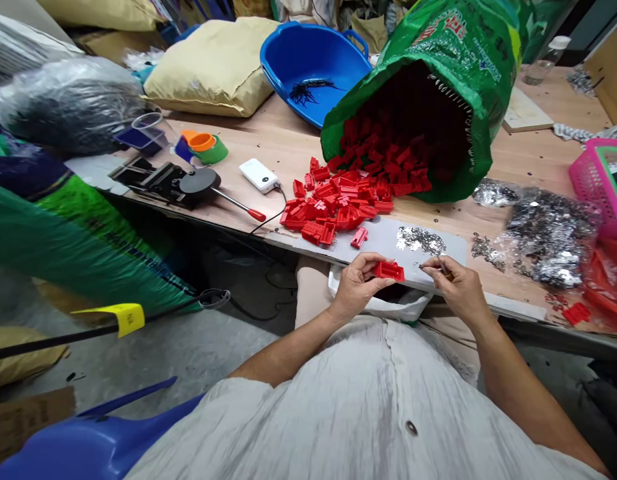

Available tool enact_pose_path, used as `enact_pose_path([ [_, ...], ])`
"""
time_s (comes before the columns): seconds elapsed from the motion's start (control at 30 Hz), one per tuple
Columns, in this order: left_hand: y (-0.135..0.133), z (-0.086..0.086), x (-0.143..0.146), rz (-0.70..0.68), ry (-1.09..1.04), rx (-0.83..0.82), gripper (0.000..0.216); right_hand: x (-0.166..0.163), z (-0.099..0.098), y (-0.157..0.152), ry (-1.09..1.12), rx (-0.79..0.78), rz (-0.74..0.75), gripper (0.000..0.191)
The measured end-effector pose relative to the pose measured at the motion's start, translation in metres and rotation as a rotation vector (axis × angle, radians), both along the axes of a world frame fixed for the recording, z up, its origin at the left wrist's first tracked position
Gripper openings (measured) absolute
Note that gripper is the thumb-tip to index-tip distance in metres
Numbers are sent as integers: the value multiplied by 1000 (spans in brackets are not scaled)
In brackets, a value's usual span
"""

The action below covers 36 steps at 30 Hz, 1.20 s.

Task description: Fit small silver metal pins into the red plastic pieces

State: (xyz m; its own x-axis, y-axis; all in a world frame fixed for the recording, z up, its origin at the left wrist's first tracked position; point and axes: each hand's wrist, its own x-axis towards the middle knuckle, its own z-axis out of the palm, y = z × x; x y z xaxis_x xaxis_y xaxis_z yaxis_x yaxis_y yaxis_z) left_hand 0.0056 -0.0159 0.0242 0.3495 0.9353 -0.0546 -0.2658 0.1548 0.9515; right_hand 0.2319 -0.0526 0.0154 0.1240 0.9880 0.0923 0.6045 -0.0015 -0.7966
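Note:
My left hand (361, 283) pinches a red plastic housing (389, 270) by its left end, with its hollow side showing, above the table's front edge. My right hand (457, 287) is closed just right of it. A small dark metal piece (422, 266) shows at its fingertips, and a thin brownish tool (445, 269) seems to lie between the fingers; its exact kind is unclear. The two hands are apart. Behind them, small shiny metal pieces (419, 240) lie spread on a grey plate (383, 233). A single red housing (359, 237) lies near the left hand.
Red housings (338, 200) spill from a green sack (468, 60). Bagged metal parts (551, 233) and a pink basket (598, 180) stand right. Leftward are a lever press (188, 187), a white power bank (259, 175) and a blue basin (313, 60). A white bag (398, 303) hangs below the hands.

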Motion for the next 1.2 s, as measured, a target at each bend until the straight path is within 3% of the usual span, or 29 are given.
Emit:
enact_pose_path([
  [0.13,-7,2,-1,11,178,175,35,-21,17,-6,80,-4,83,21],
  [0.23,-6,-4,6,-9,256,215,35,-31,15,-2,25,3,121,18],
  [0.43,9,-33,39,43,7,8,38,-34,-3,13,-145,130,64,15],
  [0.63,15,-46,39,3,-13,143,41,-13,0,13,-82,219,82,14],
  [0.77,14,-45,36,-2,8,199,40,-7,0,14,-115,209,197,13],
  [0.97,12,-36,34,17,46,253,38,-13,0,19,-207,259,184,7],
  [1.2,12,-24,34,25,-122,86,41,-15,6,22,-220,427,249,9],
])
